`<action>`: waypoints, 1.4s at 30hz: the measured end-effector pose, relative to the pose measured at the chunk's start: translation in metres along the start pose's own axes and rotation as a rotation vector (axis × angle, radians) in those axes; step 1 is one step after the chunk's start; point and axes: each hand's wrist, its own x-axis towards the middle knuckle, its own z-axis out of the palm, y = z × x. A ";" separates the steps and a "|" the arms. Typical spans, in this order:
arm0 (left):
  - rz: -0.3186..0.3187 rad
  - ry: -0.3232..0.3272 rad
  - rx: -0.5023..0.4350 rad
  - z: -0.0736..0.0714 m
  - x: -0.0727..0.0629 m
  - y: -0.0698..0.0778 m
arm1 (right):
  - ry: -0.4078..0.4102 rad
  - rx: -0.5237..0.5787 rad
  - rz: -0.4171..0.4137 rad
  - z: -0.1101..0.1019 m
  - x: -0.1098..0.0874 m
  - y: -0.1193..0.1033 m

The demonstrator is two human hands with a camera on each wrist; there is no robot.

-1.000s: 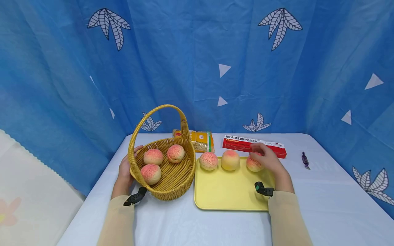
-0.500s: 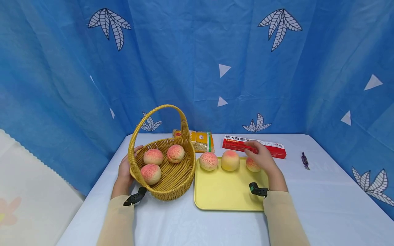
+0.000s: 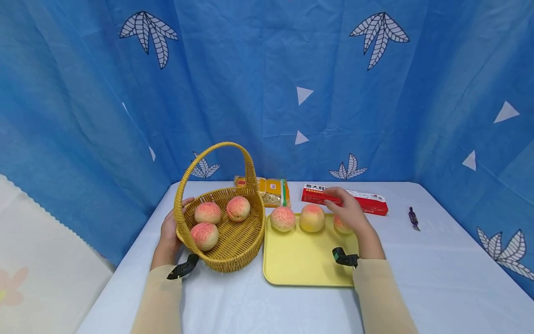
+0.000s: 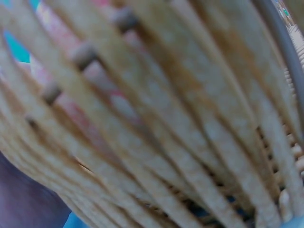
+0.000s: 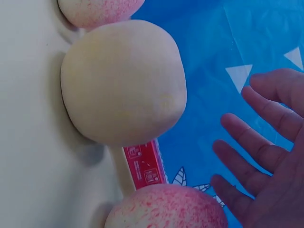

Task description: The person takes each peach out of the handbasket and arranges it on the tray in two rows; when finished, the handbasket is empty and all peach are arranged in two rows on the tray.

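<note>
In the head view, a yellow woven basket with a tall hoop handle stands on the left, holding three pink-and-cream peaches. My left hand rests against its outer left side, fingers extended along the wall. The left wrist view shows mostly blurred basket weave. Three more peaches sit in a row along the far edge of a yellow tray. My right hand hovers over the right peach, partly covering it. The right wrist view shows its fingers spread and holding nothing, apart from the paler middle peach.
Behind the tray lies a red-and-white pasta box. A yellow pasta bag lies behind the basket. At the far right is a small purple wrapped candy. A blue curtain rises behind the table.
My right hand has moved left, from the right peach toward the middle one, uncovering the right end of the pasta box. The left hand and basket stay in place.
</note>
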 end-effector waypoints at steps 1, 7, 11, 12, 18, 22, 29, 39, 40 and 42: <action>-0.001 0.001 0.001 0.000 0.000 0.000 | -0.002 0.004 -0.003 0.001 0.000 -0.002; -0.008 0.015 0.007 0.001 0.000 0.001 | -0.012 0.002 -0.049 0.007 0.002 -0.007; -0.004 0.008 0.006 0.001 0.000 0.001 | -0.026 -0.012 -0.057 0.012 0.003 -0.011; -0.005 0.003 0.008 0.001 0.000 0.001 | -0.032 -0.014 -0.058 0.013 0.003 -0.013; -0.003 -0.005 -0.001 0.001 -0.002 0.002 | -0.068 0.008 -0.056 0.021 0.003 -0.020; -0.009 -0.004 0.002 0.001 -0.001 0.002 | -0.088 0.009 -0.075 0.027 0.003 -0.023; -0.004 0.002 0.023 0.001 0.001 0.002 | -0.113 0.073 -0.141 0.035 0.003 -0.031; -0.012 0.003 0.018 0.000 0.001 0.000 | -0.152 0.136 -0.220 0.052 -0.001 -0.050; -0.010 0.004 0.021 -0.001 0.001 0.000 | -0.161 0.147 -0.231 0.054 -0.001 -0.053; -0.002 -0.001 0.023 -0.001 0.001 0.000 | -0.180 0.174 -0.257 0.059 -0.003 -0.060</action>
